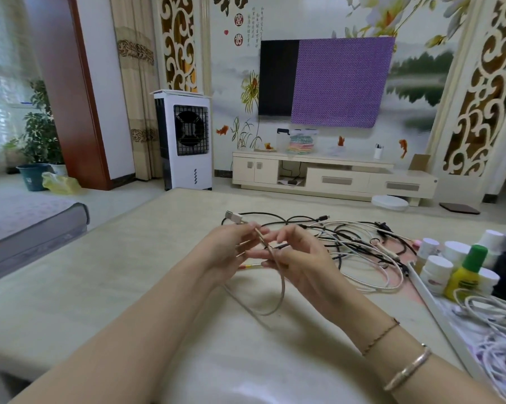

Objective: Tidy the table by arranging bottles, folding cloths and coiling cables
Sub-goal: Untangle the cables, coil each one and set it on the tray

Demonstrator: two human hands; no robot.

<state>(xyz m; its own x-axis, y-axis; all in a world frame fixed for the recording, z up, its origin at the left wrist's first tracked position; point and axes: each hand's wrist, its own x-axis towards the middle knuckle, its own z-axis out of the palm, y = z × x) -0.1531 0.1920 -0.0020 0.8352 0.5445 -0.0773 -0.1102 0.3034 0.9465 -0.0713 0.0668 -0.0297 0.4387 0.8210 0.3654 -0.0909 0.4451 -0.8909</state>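
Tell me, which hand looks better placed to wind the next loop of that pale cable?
Probably the right hand: it pinches the pale cable where the loose loop hangs, while the left hand anchors the plug end.

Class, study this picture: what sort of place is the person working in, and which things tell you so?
Most likely a home living room: a wall-mounted black television half covered by purple cloth, a long cream TV cabinet beneath it, and a white standing air cooler beside beige curtains.

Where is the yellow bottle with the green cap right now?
In the head view, the yellow bottle stands at the table's right edge, among white-capped jars, right of the tangled cables.
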